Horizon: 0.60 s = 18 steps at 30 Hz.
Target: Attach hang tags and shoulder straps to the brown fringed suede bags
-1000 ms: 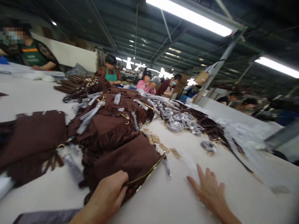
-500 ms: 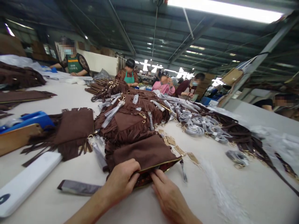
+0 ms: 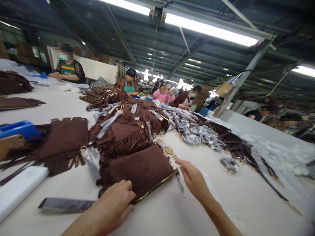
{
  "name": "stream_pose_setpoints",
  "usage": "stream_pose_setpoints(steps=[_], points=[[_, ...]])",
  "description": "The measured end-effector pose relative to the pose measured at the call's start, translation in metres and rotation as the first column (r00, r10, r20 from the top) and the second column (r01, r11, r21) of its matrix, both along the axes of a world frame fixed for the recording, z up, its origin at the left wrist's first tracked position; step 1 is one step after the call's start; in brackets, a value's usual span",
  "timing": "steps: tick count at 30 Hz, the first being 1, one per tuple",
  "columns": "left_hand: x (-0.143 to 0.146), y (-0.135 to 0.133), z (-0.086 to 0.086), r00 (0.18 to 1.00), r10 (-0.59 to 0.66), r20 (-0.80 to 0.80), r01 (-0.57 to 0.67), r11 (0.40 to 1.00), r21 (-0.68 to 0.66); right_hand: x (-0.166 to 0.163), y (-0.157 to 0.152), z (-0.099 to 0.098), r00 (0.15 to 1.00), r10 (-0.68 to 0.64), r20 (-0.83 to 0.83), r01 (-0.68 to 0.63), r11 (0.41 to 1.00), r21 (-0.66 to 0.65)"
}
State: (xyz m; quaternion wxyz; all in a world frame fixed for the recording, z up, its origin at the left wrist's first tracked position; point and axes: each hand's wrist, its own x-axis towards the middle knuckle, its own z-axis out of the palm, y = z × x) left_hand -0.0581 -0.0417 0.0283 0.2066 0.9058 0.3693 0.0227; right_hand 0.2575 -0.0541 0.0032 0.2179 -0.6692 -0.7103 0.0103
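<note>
A dark brown fringed bag (image 3: 142,167) lies in front of me, its gold zipper edge (image 3: 157,188) facing my side. My left hand (image 3: 118,200) is closed on the bag's near left corner by the zipper. Beyond the bag's right corner, the thumb and fingers of my right hand (image 3: 192,177) pinch a small tan hang tag (image 3: 175,157). A plastic-wrapped zipper pull (image 3: 180,183) hangs beside that corner. More tan tags (image 3: 167,149) lie just behind. The inside of the bag is hidden.
Fringed bags (image 3: 125,129) are heaped behind, with wrapped straps (image 3: 194,132) to the right. At left are another brown bag (image 3: 66,136), a blue tape dispenser (image 3: 21,129), a white device (image 3: 24,186) and a wrapped strip (image 3: 67,205). Co-workers (image 3: 129,83) sit beyond the table.
My right hand has come out of the bag's opening and moved right to the tag. The zipper edges now lie together. My left hand stays at the near left corner.
</note>
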Motion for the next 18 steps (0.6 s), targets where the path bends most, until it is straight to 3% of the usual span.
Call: stream_pose_setpoints(steps=[2, 5, 9, 15, 18], points=[[0.013, 0.002, 0.014, 1.000, -0.024, 0.001, 0.024, 0.999, 0.049, 0.026, 0.017, -0.002, 0.998, 0.005, 0.066, -0.001, 0.998, -0.061], [0.038, 0.003, 0.026, 0.997, -0.064, 0.040, 0.062, 0.997, 0.048, 0.039, 0.035, -0.008, 0.991, 0.089, 0.103, -0.068, 0.979, -0.191], [0.079, 0.000, 0.021, 0.996, -0.071, 0.046, 0.073, 0.996, -0.048, 0.039, 0.040, -0.005, 0.985, 0.132, 0.113, -0.094, 0.950, -0.297], [0.157, -0.001, 0.014, 0.969, 0.176, 0.172, -0.165, 0.983, -0.078, 0.042, 0.021, 0.032, 0.985, 0.167, -0.032, -0.168, 0.932, -0.320], [0.181, 0.005, 0.017, 0.940, 0.259, 0.223, -0.246, 0.966, -0.082, 0.037, 0.013, 0.045, 0.959, 0.185, -0.216, -0.247, 0.918, -0.310]])
